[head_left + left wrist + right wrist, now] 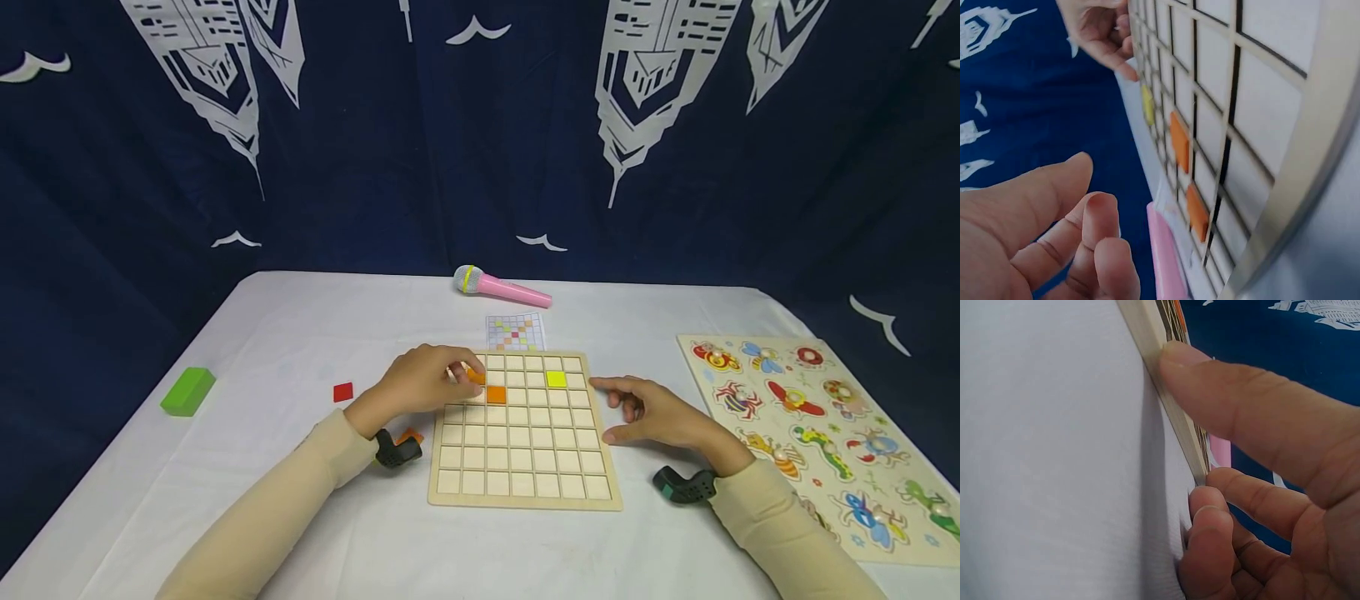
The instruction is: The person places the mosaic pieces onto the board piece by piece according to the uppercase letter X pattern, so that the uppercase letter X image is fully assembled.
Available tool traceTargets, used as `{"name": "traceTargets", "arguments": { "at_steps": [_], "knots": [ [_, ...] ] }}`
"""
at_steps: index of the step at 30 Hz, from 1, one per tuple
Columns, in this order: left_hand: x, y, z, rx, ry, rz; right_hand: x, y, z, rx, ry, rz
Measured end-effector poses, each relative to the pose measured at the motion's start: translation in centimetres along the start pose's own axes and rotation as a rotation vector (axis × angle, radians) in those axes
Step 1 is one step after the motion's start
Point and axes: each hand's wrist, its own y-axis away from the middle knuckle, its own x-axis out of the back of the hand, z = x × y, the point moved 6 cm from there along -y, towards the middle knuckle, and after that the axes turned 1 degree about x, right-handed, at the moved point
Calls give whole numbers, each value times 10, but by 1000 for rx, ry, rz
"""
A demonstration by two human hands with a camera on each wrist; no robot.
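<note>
A wooden grid board [525,504] lies on the table. In it are a yellow tile [556,379] at the upper right and two orange tiles at the upper left, one orange tile [496,395] in full view and another orange tile [474,377] partly behind my left fingers. My left hand [423,379] is over the board's upper left corner; the left wrist view shows the thumb and bent fingers [1100,215] apart from the tiles, holding nothing. At the right edge, my right hand [652,412] touches the board's rim [1175,419] with thumb and index finger, the other fingers loosely curled.
Left of the board lie a red tile [342,392] and orange pieces [409,435] partly hidden by the left wrist strap. A green block [188,392] lies far left. Beyond the board are a printed pattern card [515,332] and a pink microphone [510,290]. An insect puzzle board [757,421] is at right.
</note>
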Motion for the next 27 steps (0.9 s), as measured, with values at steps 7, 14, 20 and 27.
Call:
{"name": "traceTargets", "arguments": {
  "at_steps": [7, 14, 20, 27],
  "knots": [
    [21, 22, -6, -101, 79, -10, 0, 0, 0, 3, -5, 2],
    [28, 32, -30, -139, 140, -57, 1, 1, 1, 11, -4, 5],
    [31, 34, -50, -71, 148, -89, 1, 3, 0, 23, 1, 8],
    [34, 37, -68, 2, 139, -126, 0, 2, 0, 21, 2, 7]
  ]
}}
